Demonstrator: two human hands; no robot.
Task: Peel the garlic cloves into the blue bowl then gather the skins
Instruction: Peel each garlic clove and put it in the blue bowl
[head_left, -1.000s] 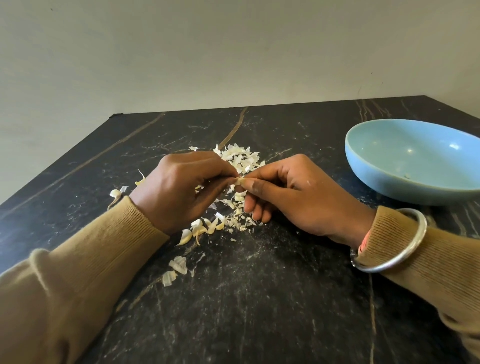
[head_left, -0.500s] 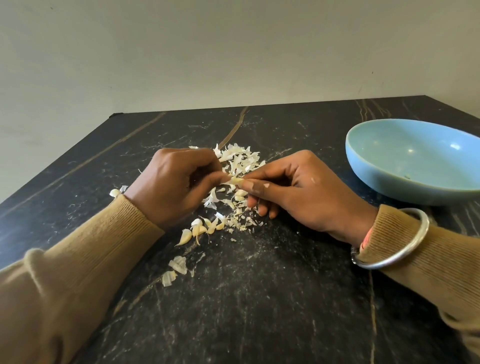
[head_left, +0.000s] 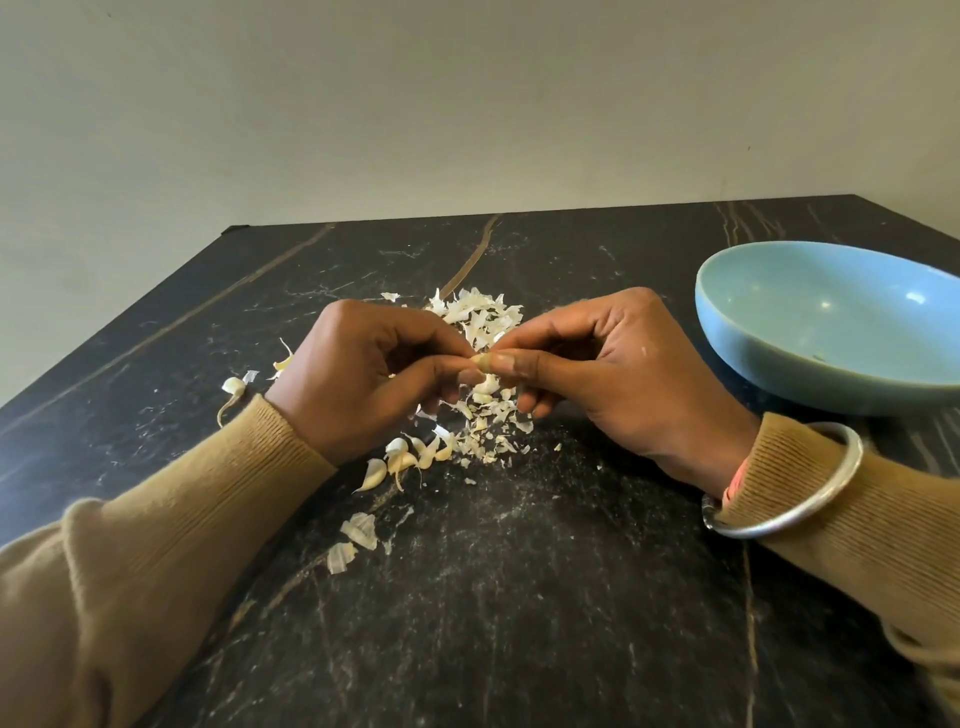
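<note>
- Garlic skins (head_left: 359, 530), papery white, and unpeeled pale cloves (head_left: 402, 460) litter the black marbled worktop (head_left: 519, 623).
- Left hand (head_left: 363, 374) and right hand (head_left: 613, 374) keep their grip pinched on one small garlic clove (head_left: 479, 361), barely shifted.
- Pale blue ceramic bowl (head_left: 763, 371) beyond: no cloves yet.

light: soft, even | shadows: faint | glare: spots inside bowl (head_left: 769, 364) | edges: bowed | focus: perhaps slightly soft

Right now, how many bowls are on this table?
1. The blue bowl sits near the right edge of the dark table, just right of the right hand. The frame cuts off its right side, so anything further right would be hidden.
</note>
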